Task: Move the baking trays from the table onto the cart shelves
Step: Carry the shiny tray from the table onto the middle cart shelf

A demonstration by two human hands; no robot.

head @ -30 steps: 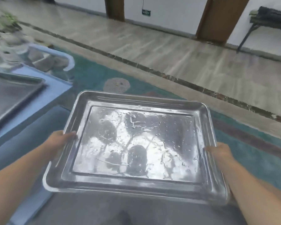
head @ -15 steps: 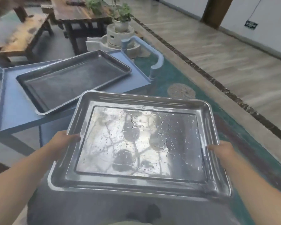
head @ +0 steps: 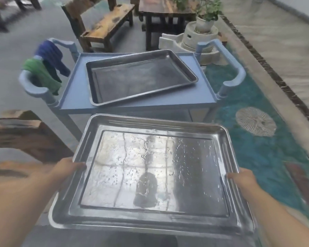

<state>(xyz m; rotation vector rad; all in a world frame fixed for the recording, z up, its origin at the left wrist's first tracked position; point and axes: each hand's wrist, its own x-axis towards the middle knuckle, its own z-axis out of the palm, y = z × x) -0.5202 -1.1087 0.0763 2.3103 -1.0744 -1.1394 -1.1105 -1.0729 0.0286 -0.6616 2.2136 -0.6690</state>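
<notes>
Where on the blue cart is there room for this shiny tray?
Top shelf is crowded: a tray fills most of it. Bare strips remain only by its left rim and front right corner. Lower shelf mostly hidden.

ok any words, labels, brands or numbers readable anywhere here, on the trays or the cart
None: no readable text in this view.
The carried tray shows only water drops and reflections.
The second tray and the blue cart bear no visible marking.
The round floor ornament is a line pattern, not lettering.
</notes>
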